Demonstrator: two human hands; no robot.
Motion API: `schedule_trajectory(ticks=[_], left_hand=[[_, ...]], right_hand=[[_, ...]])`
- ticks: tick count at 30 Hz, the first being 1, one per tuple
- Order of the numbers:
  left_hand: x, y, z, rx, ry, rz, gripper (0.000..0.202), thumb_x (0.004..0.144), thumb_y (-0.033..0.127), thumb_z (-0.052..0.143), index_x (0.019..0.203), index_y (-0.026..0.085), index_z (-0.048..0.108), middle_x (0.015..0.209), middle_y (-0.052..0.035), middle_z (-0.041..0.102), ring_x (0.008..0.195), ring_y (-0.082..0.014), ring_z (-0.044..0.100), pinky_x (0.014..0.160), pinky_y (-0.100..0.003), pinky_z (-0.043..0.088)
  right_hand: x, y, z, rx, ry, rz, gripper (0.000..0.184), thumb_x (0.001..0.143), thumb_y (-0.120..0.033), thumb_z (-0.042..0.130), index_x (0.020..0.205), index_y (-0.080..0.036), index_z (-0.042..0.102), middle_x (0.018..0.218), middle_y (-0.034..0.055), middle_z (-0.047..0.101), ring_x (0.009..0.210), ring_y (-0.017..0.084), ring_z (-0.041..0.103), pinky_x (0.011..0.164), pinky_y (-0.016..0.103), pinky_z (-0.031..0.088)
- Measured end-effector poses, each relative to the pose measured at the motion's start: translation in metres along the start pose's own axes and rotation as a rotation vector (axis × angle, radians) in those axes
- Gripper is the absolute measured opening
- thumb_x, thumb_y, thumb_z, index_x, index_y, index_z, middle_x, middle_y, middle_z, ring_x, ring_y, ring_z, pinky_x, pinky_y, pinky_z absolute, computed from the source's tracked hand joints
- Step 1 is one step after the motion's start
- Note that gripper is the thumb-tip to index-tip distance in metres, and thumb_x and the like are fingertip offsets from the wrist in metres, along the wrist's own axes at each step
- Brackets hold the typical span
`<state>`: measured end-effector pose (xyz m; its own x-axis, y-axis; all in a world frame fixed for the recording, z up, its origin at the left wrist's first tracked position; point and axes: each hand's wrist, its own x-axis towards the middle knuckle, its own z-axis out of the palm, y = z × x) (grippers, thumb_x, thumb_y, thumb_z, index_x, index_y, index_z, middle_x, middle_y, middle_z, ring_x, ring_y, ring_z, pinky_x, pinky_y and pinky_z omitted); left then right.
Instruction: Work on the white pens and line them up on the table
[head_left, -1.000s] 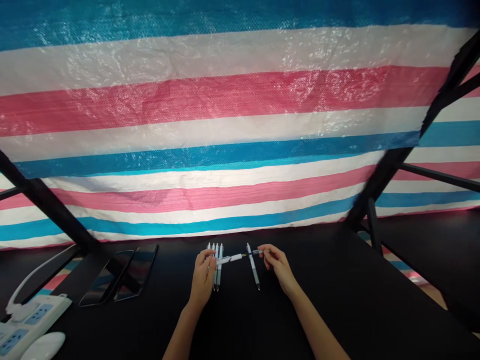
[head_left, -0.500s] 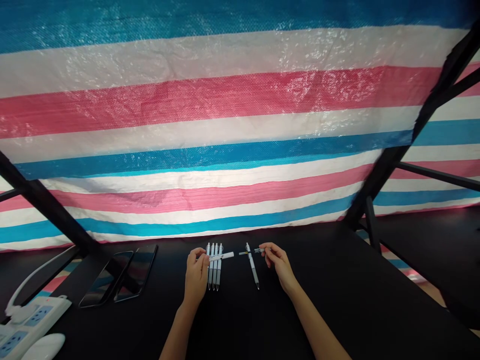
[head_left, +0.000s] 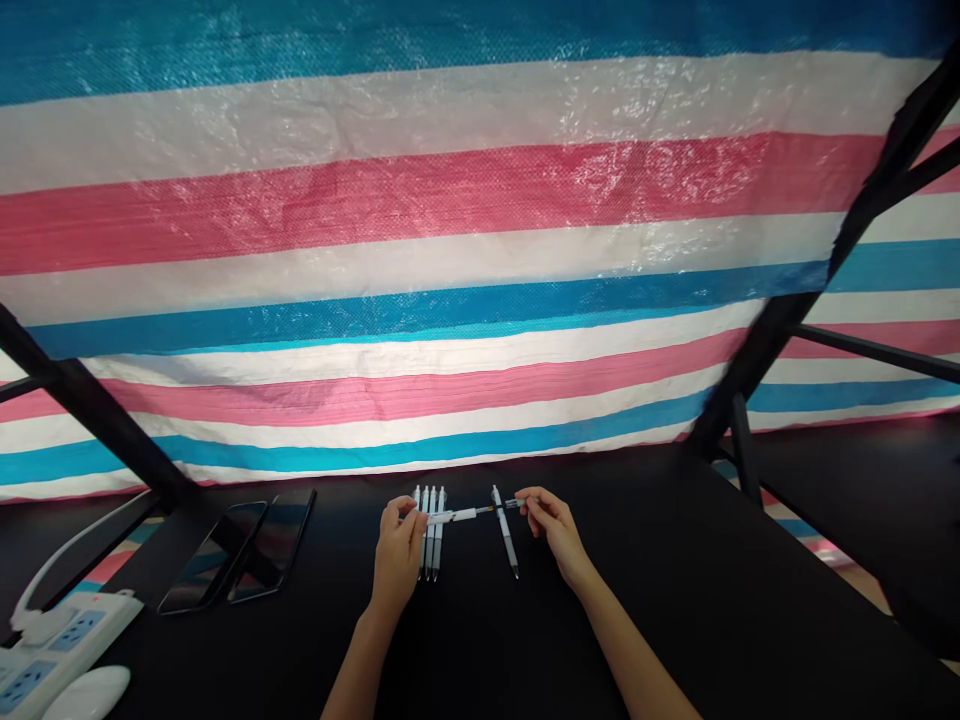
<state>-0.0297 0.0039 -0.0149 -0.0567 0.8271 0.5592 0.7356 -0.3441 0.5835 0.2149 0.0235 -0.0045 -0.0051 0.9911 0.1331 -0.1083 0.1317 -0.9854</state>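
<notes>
My left hand is closed on a white pen barrel, which points to the right. Between the fingertips of my right hand is a thin pen refill, its narrow end reaching left to the barrel's open end. Whether the tip has entered the barrel I cannot tell. Under the refill lies a single white and grey pen on the black table. Several similar pens lie side by side next to my left hand, partly covered by it and the barrel.
Two dark phones rest on the table at the left. A white power strip with a plugged cable and a white mouse occupy the lower left corner. Black frame bars and a striped sheet stand behind.
My left hand has shifted slightly right with the barrel, closing the gap to the refill. My right hand has barely moved.
</notes>
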Motion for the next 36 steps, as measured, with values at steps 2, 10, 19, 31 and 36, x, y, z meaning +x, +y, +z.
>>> schedule_trajectory(ticks=[2, 10, 19, 31, 36], left_hand=[[0.000, 0.000, 0.000, 0.005, -0.007, 0.003, 0.029, 0.090, 0.032, 0.037, 0.082, 0.018, 0.061, 0.099, -0.0082, 0.054, 0.093, -0.0202, 0.055, 0.079, -0.033, 0.048], [-0.002, 0.005, 0.002, 0.023, -0.038, 0.020, 0.028, 0.090, 0.033, 0.039, 0.081, 0.018, 0.061, 0.100, -0.0086, 0.052, 0.094, -0.0204, 0.056, 0.079, -0.033, 0.048], [-0.005, 0.009, 0.009, 0.008, -0.080, 0.045, 0.028, 0.090, 0.033, 0.038, 0.080, 0.019, 0.060, 0.099, -0.0079, 0.052, 0.093, -0.0193, 0.056, 0.081, -0.033, 0.048], [-0.004, 0.012, 0.007, -0.005, -0.063, 0.105, 0.025, 0.090, 0.031, 0.040, 0.079, 0.020, 0.060, 0.099, -0.0084, 0.054, 0.091, -0.0195, 0.057, 0.080, -0.033, 0.049], [-0.005, 0.013, 0.007, -0.030, -0.061, 0.108, 0.024, 0.090, 0.030, 0.040, 0.080, 0.020, 0.060, 0.098, -0.0080, 0.054, 0.092, -0.0192, 0.057, 0.082, -0.033, 0.049]], right_hand=[[0.000, 0.000, 0.001, -0.003, -0.009, -0.005, 0.039, 0.072, -0.055, 0.060, 0.081, -0.018, 0.066, 0.064, 0.0004, 0.052, 0.045, 0.008, 0.036, 0.044, 0.024, 0.029], [-0.004, 0.000, 0.007, -0.026, -0.094, -0.007, 0.038, 0.074, -0.052, 0.060, 0.086, -0.017, 0.068, 0.065, 0.0011, 0.056, 0.047, 0.008, 0.037, 0.047, 0.024, 0.031], [-0.006, 0.004, 0.013, -0.039, -0.184, 0.032, 0.041, 0.072, -0.054, 0.063, 0.089, -0.017, 0.067, 0.068, 0.0030, 0.059, 0.051, 0.010, 0.042, 0.048, 0.023, 0.034], [-0.001, 0.021, 0.007, -0.159, -0.170, -0.010, 0.034, 0.070, -0.047, 0.067, 0.086, -0.017, 0.066, 0.056, -0.0030, 0.044, 0.048, 0.009, 0.036, 0.046, 0.023, 0.030], [-0.002, 0.018, 0.007, -0.179, -0.175, -0.008, 0.034, 0.071, -0.047, 0.066, 0.086, -0.017, 0.066, 0.058, -0.0019, 0.047, 0.051, 0.010, 0.040, 0.048, 0.023, 0.032]])
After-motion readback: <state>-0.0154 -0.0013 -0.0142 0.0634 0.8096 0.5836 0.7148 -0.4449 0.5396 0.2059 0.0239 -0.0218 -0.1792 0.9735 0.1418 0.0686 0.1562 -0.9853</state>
